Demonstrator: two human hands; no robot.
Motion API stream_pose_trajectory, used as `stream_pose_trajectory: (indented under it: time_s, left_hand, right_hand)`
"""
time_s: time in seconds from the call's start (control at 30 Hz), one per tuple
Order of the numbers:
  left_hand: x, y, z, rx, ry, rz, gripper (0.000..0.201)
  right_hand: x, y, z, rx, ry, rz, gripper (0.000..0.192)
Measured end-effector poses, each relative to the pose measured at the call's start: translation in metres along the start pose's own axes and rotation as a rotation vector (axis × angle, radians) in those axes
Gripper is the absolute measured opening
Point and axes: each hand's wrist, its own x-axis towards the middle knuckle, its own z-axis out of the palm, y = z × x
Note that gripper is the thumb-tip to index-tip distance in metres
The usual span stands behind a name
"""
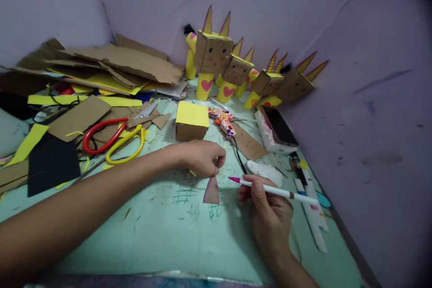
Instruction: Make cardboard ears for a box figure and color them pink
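- The left hand (199, 156) reaches across the green table (162, 238) and pinches the top corner of a small pink triangle (211, 190) between thumb and fingertips; the other fingers are curled in, close together.
- The pink triangle lies flat on the table, with its point up under the left fingers and its wide end toward the person, in the middle of the table between the two hands.
- The right hand (268, 209) holds a pink marker (273, 190) with the fingers pressed around its white barrel (the grip is like for writing); the pink tip points left, near the triangle but not touching it.
- Just behind the left hand stands a cardboard box with a yellow top (191, 120).
- Left of the box lie two pairs of scissors, one with red handles (101, 134) and one with yellow handles (126, 146), on scraps of cardboard.
- A pile of cardboard sheets (118, 63) and yellow paper strips fills the far left side of the table.
- Along the purple wall stands a row of cardboard figures (236, 72) with box heads, pointed ears and yellow tube bodies with pink hearts.
- A phone (278, 126) lies near the wall on the right, on top of a white packet, and more pens (310, 202) lie beside the right hand.
- A crumpled white tissue (266, 171) is just behind the marker.
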Motion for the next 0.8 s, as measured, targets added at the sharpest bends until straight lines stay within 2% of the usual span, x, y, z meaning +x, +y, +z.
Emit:
stream_pose_trajectory:
  time_s: [0.1,0.17,0.23,0.3,0.33,0.4,0.47,0.6,0.8]
  left_hand:
    - [-0.012,0.012,0.0,0.023,0.062,-0.058,0.022]
    - [-0.029,0.029,0.01,0.113,0.127,-0.141,0.026]
    - [-0.05,0.048,0.03,0.192,0.098,-0.196,0.036]
    - [-0.069,0.062,0.055,0.25,0.091,-0.131,0.061]
    - [-0.075,0.066,0.068,0.271,0.113,-0.071,0.063]
    - [-0.081,0.069,0.089,0.298,0.139,-0.055,0.064]
    - [-0.079,0.068,0.1,0.326,0.069,-0.087,0.068]
    - [-0.069,0.066,0.099,0.362,-0.095,-0.113,0.075]
    - [-0.067,0.069,0.089,0.386,-0.112,-0.053,0.057]
  right_hand:
    - [0.002,-0.001,-0.001,0.06,0.017,0.037,0.028]
    - [0.004,0.0,-0.001,0.09,0.004,0.072,0.028]
    - [0.006,0.001,-0.002,0.115,-0.017,0.108,0.028]
    - [0.009,0.002,-0.002,0.119,-0.039,0.129,0.028]
    - [0.01,0.002,-0.001,0.114,-0.058,0.131,0.028]
    - [0.014,-0.001,-0.001,0.097,-0.114,0.126,0.028]
    - [0.018,-0.005,0.0,0.081,-0.174,0.12,0.027]
    - [0.026,-0.01,0.003,0.07,-0.211,0.096,0.027]
    - [0.026,0.002,0.008,0.071,-0.297,0.078,0.023]
